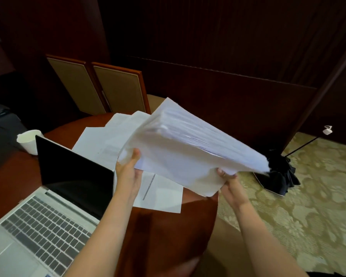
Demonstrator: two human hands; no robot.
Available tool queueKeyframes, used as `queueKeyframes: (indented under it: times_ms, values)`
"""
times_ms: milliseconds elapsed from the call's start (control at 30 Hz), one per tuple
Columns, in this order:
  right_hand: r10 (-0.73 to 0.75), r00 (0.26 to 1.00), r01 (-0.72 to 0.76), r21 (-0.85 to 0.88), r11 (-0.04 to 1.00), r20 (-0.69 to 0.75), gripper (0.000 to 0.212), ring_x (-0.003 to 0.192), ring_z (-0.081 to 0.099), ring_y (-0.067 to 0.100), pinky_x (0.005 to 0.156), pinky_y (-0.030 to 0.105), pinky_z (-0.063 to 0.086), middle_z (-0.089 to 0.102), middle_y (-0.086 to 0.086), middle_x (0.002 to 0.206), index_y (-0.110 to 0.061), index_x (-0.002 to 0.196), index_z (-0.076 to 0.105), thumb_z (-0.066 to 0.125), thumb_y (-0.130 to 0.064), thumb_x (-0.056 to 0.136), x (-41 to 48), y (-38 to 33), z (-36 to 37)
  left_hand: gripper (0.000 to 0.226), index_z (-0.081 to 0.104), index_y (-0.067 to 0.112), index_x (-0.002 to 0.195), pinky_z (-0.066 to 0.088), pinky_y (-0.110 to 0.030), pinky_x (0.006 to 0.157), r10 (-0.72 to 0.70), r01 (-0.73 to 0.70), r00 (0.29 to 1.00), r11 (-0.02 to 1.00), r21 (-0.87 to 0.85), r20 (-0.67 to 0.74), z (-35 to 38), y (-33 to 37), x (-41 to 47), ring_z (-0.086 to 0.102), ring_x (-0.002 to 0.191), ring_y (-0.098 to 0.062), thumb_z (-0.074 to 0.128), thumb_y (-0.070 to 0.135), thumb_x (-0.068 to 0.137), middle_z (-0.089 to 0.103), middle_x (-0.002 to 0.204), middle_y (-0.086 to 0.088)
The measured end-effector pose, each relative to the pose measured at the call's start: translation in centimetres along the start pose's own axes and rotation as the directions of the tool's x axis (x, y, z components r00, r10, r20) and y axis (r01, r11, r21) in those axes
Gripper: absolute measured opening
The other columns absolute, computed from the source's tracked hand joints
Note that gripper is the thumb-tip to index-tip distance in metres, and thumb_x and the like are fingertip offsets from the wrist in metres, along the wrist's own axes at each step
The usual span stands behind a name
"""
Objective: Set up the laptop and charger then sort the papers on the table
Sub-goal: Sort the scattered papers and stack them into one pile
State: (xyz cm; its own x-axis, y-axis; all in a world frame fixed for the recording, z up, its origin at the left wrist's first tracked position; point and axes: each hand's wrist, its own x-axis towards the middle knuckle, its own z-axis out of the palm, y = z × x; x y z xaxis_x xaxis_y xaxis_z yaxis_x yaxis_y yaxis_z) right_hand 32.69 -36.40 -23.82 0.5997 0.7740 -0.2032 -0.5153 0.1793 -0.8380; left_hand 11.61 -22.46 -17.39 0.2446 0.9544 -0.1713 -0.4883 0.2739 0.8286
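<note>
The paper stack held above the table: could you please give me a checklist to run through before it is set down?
1. Left grip: ok. The left hand holds the paper stack at its near left corner, thumb on top.
2. Right grip: ok. The right hand holds the near right edge from below.
3. Edges squared: not ok. The sheets are fanned and the stack is tilted.
4. Loose sheets gathered: not ok. Several lie spread on the table.
5. Laptop out of the way: ok. It stands open to the left, apart from the stack.
6. The charger plugged in: cannot tell. None is in view.
</note>
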Motion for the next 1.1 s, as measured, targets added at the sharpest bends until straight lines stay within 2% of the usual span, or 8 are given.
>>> queueKeyframes:
  times_ms: [67,133,233,400,567,700,900,1100]
  values:
    - [0.015,0.998,-0.019,-0.061,0.998,-0.064,0.081,0.081,0.07,0.019,0.071,0.035,0.06,0.072,0.003,0.086,-0.01,0.094,0.059,0.096,-0.034,0.027,1.0,-0.4,-0.7,0.045,0.054,0.008,0.123,0.049,-0.037,0.095,0.048,-0.034,0.997,0.98,0.195,-0.066,-1.6,-0.6,-0.4,0.061,0.101,-0.021,0.067,0.004,0.081,0.063,0.109,-0.007]
    - [0.017,0.992,-0.029,-0.091,0.995,-0.126,0.053,0.088,0.063,0.022,0.092,0.048,0.051,0.067,0.004,0.096,-0.013,0.096,0.059,0.089,-0.021,0.054,1.0,-0.5,-0.8,0.027,0.062,0.018,0.094,0.05,-0.029,0.083,0.12,-0.099,0.993,0.862,0.497,-0.01,-2.8,-1.2,-1.1,0.061,0.088,-0.018,0.07,-0.002,0.078,0.065,0.092,-0.002]
    - [-0.003,0.985,-0.028,-0.174,0.984,-0.171,0.077,0.09,0.064,0.02,0.09,0.043,0.052,0.067,0.004,0.101,-0.012,0.099,0.063,0.095,-0.035,0.032,1.2,-0.1,-1.3,0.031,0.063,0.019,0.082,0.045,-0.01,0.062,0.128,-0.177,0.984,0.712,0.679,0.122,-3.2,-2.5,-2.4,0.058,0.067,0.005,0.067,-0.011,0.076,0.062,0.077,0.007]
    - [0.009,0.982,-0.082,-0.381,0.921,-0.19,0.042,0.104,0.061,0.033,0.093,0.041,0.049,0.063,0.022,0.115,0.005,0.114,0.059,0.071,0.007,0.074,1.0,0.5,0.0,0.034,0.061,0.009,0.103,0.05,-0.008,0.062,0.177,-0.106,0.982,0.786,0.61,-0.058,-5.4,-4.3,-4.9,0.063,0.07,0.002,0.066,-0.012,0.077,0.063,0.085,0.004]
    - [0.014,0.995,-0.055,-0.434,0.899,-0.099,0.042,0.092,0.06,0.022,0.066,0.02,0.049,0.063,0.011,0.105,0.001,0.115,0.058,0.07,0.007,0.075,0.7,0.5,0.5,0.044,0.053,0.016,0.107,0.049,-0.003,0.062,0.171,-0.094,0.981,0.829,0.552,-0.09,-7.0,-4.5,-6.4,0.061,0.062,0.016,0.066,-0.014,0.076,0.058,0.086,0.012]
    - [0.064,0.997,-0.032,-0.514,0.857,0.044,0.045,0.086,0.062,0.014,0.07,0.023,0.052,0.064,0.002,0.098,-0.008,0.108,0.055,0.072,0.009,0.07,0.9,0.2,-0.2,0.045,0.057,0.009,0.114,0.052,-0.013,0.069,0.174,-0.082,0.98,0.806,0.587,-0.101,-8.7,-3.9,-6.7,0.062,0.088,-0.01,0.07,-0.007,0.075,0.062,0.094,0.007]
    - [0.004,0.995,-0.044,-0.398,0.916,-0.101,0.037,0.072,0.051,0.013,0.054,0.021,0.043,0.055,0.0,0.076,-0.012,0.074,0.052,0.044,0.024,0.074,0.7,0.9,1.9,0.039,0.061,0.012,0.105,0.051,-0.008,0.068,0.239,-0.169,0.97,0.8,0.575,-0.047,-7.8,-3.5,-6.3,0.063,0.087,-0.005,0.073,-0.005,0.072,0.063,0.101,-0.002]
    - [-0.02,1.0,0.022,-0.418,0.908,0.008,0.03,0.071,0.051,0.011,0.059,0.024,0.04,0.055,-0.001,0.077,-0.004,0.088,0.054,0.05,0.011,0.062,1.0,0.4,3.5,0.038,0.056,0.019,0.099,0.051,-0.01,0.069,0.295,-0.195,0.949,0.826,0.529,-0.11,-8.8,-2.2,-6.0,0.06,0.085,-0.003,0.07,-0.007,0.075,0.06,0.092,0.008]
